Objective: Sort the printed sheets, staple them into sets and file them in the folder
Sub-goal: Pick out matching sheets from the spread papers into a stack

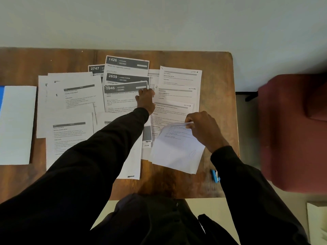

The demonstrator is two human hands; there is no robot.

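Observation:
Printed sheets lie spread over a wooden table (221,106). My left hand (146,100) reaches far forward and grips the right edge of a dark-headed sheet (122,98) marked KITCHEN. Above it lie sheets numbered 2659 (123,78), 1426 (127,62) and 2747 (95,68). My right hand (203,128) pinches the top edge of a white sheet (177,151), lifted and curled over a stack of light-headed sheets (178,89). A blue stapler (215,175) lies by my right sleeve. A folder (16,124) with a blue edge sits at the far left.
More text sheets (70,103) cover the table's left half. A dark red armchair (292,129) stands close to the table's right edge. A pale wall runs behind the table. My dark sleeves hide part of the near sheets.

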